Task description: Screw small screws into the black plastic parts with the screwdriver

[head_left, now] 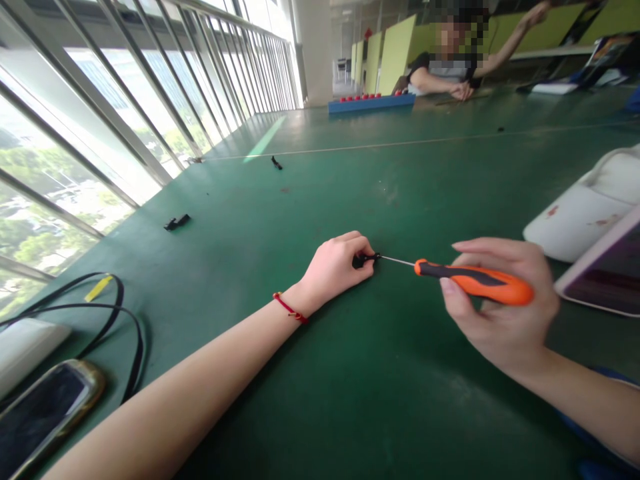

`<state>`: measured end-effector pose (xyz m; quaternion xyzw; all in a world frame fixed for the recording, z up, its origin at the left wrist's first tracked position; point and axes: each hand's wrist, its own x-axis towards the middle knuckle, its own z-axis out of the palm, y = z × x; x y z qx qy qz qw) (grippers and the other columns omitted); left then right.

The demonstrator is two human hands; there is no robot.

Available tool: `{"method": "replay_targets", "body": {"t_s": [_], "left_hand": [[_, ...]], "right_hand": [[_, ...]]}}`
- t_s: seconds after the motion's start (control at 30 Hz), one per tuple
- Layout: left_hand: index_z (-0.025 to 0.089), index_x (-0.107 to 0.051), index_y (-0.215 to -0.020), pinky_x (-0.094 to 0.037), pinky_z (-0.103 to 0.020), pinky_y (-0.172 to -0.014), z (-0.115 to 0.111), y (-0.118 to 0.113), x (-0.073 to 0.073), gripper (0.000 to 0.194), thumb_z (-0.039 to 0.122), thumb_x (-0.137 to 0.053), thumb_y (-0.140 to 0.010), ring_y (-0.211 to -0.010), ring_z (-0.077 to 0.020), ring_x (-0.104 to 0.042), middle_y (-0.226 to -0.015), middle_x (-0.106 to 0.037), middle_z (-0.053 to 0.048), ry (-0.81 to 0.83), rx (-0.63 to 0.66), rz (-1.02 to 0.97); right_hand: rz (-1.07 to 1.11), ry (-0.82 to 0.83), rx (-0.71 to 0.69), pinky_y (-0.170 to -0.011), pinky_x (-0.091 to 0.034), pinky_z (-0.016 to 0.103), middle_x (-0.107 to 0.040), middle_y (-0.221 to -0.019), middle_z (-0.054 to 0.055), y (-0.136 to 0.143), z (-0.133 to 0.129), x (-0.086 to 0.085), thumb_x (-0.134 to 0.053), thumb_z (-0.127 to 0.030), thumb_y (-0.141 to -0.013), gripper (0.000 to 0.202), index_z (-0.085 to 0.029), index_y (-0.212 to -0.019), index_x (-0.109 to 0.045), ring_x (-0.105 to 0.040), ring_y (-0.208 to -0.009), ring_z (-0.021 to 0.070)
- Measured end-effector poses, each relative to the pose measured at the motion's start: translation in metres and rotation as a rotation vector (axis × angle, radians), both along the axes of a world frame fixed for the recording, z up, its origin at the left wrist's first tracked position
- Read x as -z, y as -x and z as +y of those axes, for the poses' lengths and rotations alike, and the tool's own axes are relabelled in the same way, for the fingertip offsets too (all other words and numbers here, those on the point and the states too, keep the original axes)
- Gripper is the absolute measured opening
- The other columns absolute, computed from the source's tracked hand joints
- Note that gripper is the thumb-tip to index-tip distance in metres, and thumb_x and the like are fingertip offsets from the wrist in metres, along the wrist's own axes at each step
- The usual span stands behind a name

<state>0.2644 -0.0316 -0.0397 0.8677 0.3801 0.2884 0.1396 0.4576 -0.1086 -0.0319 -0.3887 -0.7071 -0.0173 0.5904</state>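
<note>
My left hand (343,263), with a red cord bracelet (290,308) at its wrist, rests on the green table and pinches a small black part (364,260). Most of that part is hidden by my fingers. Pointing left, an orange and black screwdriver (475,280) lies in my right hand (510,313), its handle between thumb and fingers. The tip of its thin metal shaft meets the right end of the black part. Two more small black pieces lie apart on the table, a nearer piece (177,222) and a farther piece (277,163).
At the lower left are a phone (45,413), a white box (30,353) and a looped black cable (120,300). A white container (580,207) and a tablet-like device (610,267) stand at right. Beyond are a blue rack (371,103), a seated person (445,73) and a metal railing (150,73).
</note>
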Motion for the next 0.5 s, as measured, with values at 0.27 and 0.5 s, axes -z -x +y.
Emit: {"method": "replay_targets", "body": {"t_s": [0.27,0.5], "left_hand": [[0.016,-0.06,-0.078,-0.05,-0.024,-0.07,-0.0002,0.0002,0.0,0.007,0.015,-0.055,-0.073,-0.074,-0.0128,-0.059,-0.084,-0.063,-0.002,-0.004,0.0,0.006],[0.016,-0.06,-0.077,-0.05,-0.024,-0.07,-0.0004,0.0003,-0.0006,0.007,0.014,-0.055,-0.073,-0.074,-0.0129,-0.059,-0.084,-0.063,-0.002,0.0,-0.003,0.007]], "right_hand": [[-0.082,0.102,-0.029,-0.052,-0.044,0.029,-0.051,-0.062,-0.004,-0.0015,-0.0024,-0.0003,-0.066,-0.013,-0.071,0.034,-0.025,-0.102,-0.058,-0.049,-0.052,0.0109],[0.16,-0.023,-0.107,-0.072,-0.05,0.039,-0.052,-0.101,0.006,-0.0001,0.0072,0.0031,-0.071,-0.013,-0.058,0.065,-0.027,-0.117,-0.049,-0.056,-0.086,0.0213]]}}
